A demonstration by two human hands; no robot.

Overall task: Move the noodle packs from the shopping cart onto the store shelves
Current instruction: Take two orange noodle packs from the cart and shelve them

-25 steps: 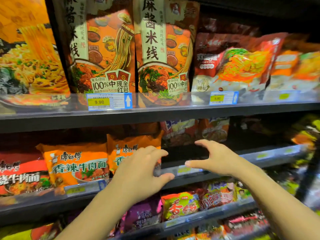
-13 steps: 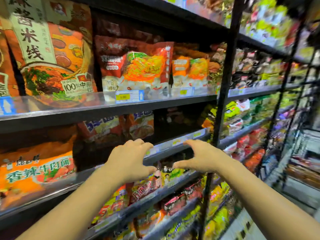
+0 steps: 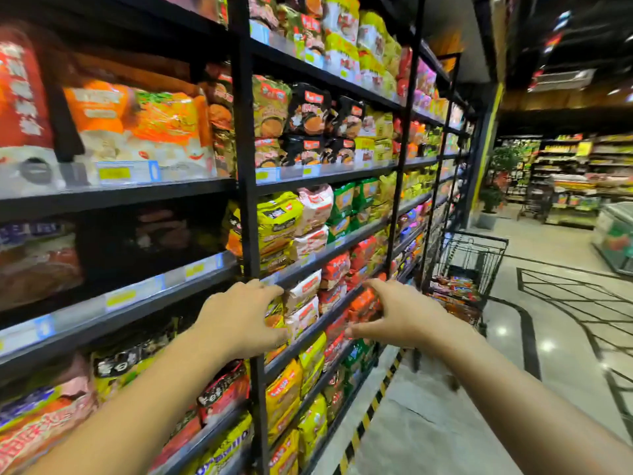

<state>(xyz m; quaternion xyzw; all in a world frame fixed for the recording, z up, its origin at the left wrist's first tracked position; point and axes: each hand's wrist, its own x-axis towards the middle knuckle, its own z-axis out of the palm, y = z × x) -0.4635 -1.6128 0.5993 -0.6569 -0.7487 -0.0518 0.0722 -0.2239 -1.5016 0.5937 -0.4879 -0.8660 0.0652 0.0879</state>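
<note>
Both hands are out in front of me with nothing in them: my left hand (image 3: 241,320) has its fingers loosely curved over the black upright of the store shelves (image 3: 247,200), and my right hand (image 3: 399,315) is spread with fingers relaxed, thumb pointing back toward the left. Neither one grips a pack. What matters for the next move is where the shopping cart (image 3: 471,258) stands: it is off to my right and further down the aisle, parked close against the shelving, well apart from both hands. My right hand is plainly the nearer of the two, so I judge the reach should lead from that side, with my body turning right along the aisle floor (image 3: 513,354). The noodle packs (image 3: 454,289) lie in the bottom of the wire basket as a low, jumbled heap. Through the black wire I can make out red and orange wrappers with touches of blue and white, flat and soft-looking, the kind that will crinkle and sag if I lift them by one edge. Their long sides seem to run roughly across the basket, though the blur and the wire make that hard to settle. How many remain I cannot tell. Beside my hands the shelf rows are already packed with similar packets in yellow, pink and red.
</note>
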